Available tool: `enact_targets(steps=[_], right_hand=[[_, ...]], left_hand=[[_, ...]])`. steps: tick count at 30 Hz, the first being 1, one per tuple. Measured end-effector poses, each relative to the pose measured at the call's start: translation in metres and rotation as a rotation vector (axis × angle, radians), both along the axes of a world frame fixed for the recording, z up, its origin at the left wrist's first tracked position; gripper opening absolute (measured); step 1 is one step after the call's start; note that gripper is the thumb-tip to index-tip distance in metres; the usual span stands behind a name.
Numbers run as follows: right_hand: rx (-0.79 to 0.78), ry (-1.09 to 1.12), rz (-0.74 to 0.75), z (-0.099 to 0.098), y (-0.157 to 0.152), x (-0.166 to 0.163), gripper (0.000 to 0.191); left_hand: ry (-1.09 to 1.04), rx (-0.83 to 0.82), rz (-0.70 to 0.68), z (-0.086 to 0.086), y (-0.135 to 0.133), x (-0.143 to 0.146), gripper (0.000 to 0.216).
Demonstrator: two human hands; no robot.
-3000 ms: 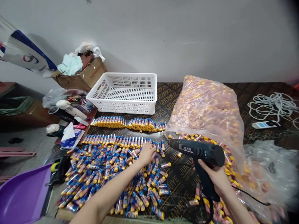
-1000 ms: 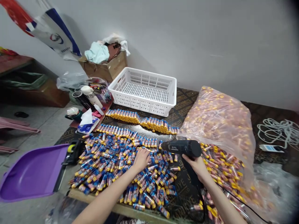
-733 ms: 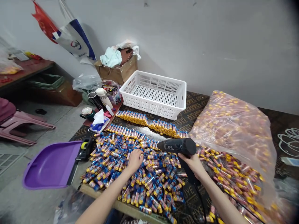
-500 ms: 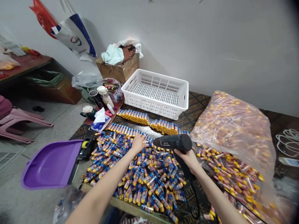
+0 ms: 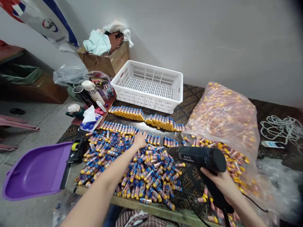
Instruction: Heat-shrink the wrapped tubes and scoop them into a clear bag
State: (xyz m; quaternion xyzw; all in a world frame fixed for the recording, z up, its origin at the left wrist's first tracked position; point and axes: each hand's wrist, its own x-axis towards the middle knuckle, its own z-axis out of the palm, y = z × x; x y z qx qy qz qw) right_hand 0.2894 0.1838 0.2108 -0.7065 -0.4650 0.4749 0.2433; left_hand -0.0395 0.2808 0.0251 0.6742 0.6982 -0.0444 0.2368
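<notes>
Dark patterned desk (image 5: 189, 179) before me, grey wall (image 5: 213, 47) behind. One heap of blue-and-yellow tubes (image 5: 146, 173). One black heat gun (image 5: 201, 157), nozzle toward them, right hand (image 5: 222, 181) wrapping its fingers round the handle. Left hand (image 5: 140, 140) at a tube row (image 5: 118, 127); whether its fingers pinch any, I cannot tell.

Purple dustpan (image 5: 38, 171) at left. Cardboard box (image 5: 117, 61), rear left by the grey wall (image 5: 201, 41), holds pale-blue cloth (image 5: 97, 44); white-and-blue tote bag (image 5: 50, 30) hangs to its left. Black tumbler (image 5: 83, 97) stands just beside a white bottle (image 5: 94, 94); dark-green mug (image 5: 79, 114) and blue tissue pack (image 5: 91, 125) nearby. Far right: loosely coiled white cord (image 5: 276, 129), white device (image 5: 273, 144) at its near edge. Black slipper (image 5: 17, 111) on floor (image 5: 50, 115).
</notes>
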Motion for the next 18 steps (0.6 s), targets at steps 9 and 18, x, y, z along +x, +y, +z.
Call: enact_targets(steps=[9, 18], right_hand=[[0.129, -0.020, 0.129, -0.013, -0.009, 0.047, 0.046], [0.132, 0.208, 0.267, -0.025, 0.002, 0.019, 0.051]], left_hand=[[0.003, 0.000, 0.169, 0.015, -0.044, 0.001, 0.051], [-0.061, 0.262, 0.433, 0.053, -0.134, 0.002, 0.048]])
